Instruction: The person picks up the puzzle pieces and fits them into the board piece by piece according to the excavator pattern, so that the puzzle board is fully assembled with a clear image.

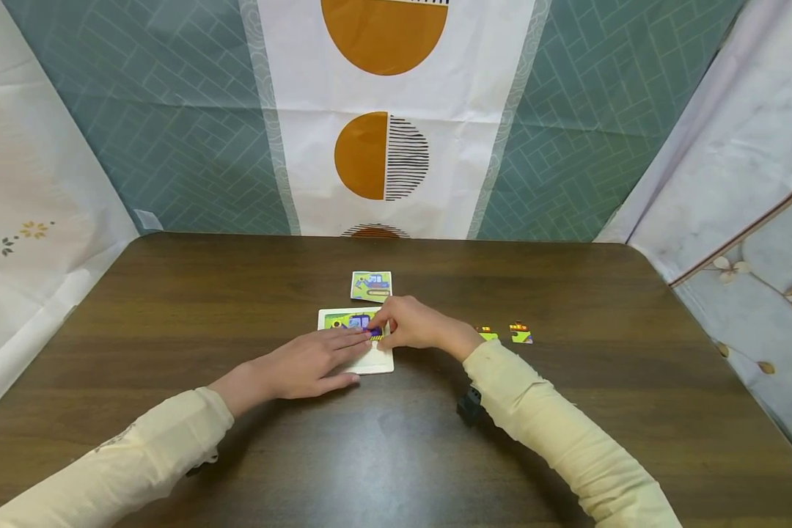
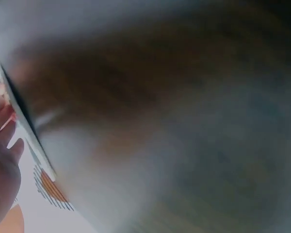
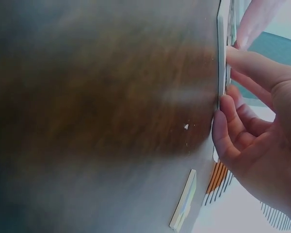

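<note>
A white-framed puzzle board (image 1: 378,364) lies on the table, its upper part filled with a green and purple vehicle picture (image 1: 336,321). My left hand (image 1: 310,363) rests over the board's left side, fingers stretched out, the fingertips at the picture. From the right, my right hand (image 1: 417,324) reaches in with bent fingers and pinches a purple and yellow puzzle piece (image 1: 375,334) at the picture's right end. In the right wrist view the fingers of the right hand (image 3: 262,111) touch the edge of the board (image 3: 221,58). My fingers partly hide the piece.
Just behind the board lies a small picture card (image 1: 372,286) with a similar vehicle. Two loose puzzle pieces, one (image 1: 520,333) in full view and one (image 1: 487,334) partly behind my right wrist, lie to the right on the brown table (image 1: 237,286).
</note>
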Motion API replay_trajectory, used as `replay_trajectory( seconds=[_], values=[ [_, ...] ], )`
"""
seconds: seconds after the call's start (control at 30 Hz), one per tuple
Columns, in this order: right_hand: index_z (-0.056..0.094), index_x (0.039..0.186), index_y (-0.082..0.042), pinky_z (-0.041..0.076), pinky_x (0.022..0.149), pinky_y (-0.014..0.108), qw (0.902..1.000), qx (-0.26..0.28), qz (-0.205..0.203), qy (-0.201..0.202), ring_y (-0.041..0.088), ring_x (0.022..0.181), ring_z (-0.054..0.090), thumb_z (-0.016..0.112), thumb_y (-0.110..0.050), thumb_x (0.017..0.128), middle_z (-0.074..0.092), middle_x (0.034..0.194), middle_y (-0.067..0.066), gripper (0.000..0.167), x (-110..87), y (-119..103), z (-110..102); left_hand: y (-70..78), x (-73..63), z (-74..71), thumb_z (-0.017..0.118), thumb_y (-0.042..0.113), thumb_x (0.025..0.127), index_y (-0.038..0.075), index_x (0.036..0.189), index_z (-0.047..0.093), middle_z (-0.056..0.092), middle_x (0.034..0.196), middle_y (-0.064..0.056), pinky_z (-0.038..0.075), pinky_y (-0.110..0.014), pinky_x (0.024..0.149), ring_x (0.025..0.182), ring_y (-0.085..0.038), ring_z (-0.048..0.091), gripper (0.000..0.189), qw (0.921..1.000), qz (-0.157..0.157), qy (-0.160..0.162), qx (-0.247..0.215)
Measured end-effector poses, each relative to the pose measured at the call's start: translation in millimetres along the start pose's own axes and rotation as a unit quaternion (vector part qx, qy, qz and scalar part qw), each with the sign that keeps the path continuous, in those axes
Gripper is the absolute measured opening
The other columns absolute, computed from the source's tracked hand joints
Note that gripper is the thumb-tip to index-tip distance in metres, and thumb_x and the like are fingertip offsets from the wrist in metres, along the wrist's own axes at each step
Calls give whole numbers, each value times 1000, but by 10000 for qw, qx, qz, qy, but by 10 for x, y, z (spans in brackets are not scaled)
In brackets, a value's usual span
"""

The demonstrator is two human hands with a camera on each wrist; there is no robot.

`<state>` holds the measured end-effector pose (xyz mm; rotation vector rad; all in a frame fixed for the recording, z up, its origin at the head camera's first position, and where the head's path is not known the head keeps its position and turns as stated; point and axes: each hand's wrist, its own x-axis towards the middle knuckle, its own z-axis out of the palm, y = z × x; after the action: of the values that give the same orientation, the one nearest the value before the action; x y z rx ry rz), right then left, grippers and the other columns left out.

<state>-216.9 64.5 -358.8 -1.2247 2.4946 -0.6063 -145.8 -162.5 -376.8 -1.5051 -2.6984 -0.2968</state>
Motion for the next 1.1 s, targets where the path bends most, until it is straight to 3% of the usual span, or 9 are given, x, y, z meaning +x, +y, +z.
replay_trajectory(
  seconds=[0.3,0.47,0.67,1.1],
  values=[
    [71,113,-5,42,65,21,9999,-122,58,-34,13,75,49,77,-13,83,60,90,0,31,-16,-2,-9,19,-6,17,51,38,100,2,145,42,36,152,-10,30,-41,110,139,-24,33,59,9991,-177,-364,-109],
    [71,114,-3,42,65,21,9999,-59,111,-68,12,74,50,77,-16,83,61,90,2,34,-33,-13,-32,17,-12,33,51,37,100,0,144,43,37,151,-11,30,-41,110,138,-24,34,58,9994,-110,-308,-95],
    [73,108,0,44,68,21,9997,-176,-71,166,12,74,54,77,-14,84,61,87,4,28,-68,1,-53,-1,-29,45,51,36,100,-1,143,43,38,151,-12,30,-40,110,138,-24,35,58,9998,4,-194,6],
    [75,99,2,45,70,20,9980,-345,-345,396,13,76,54,75,-8,82,60,87,4,20,-78,32,-14,14,-21,34,53,37,99,1,144,43,38,151,-10,30,-39,111,138,-22,35,59,9995,-115,-263,-117]
  ],
)
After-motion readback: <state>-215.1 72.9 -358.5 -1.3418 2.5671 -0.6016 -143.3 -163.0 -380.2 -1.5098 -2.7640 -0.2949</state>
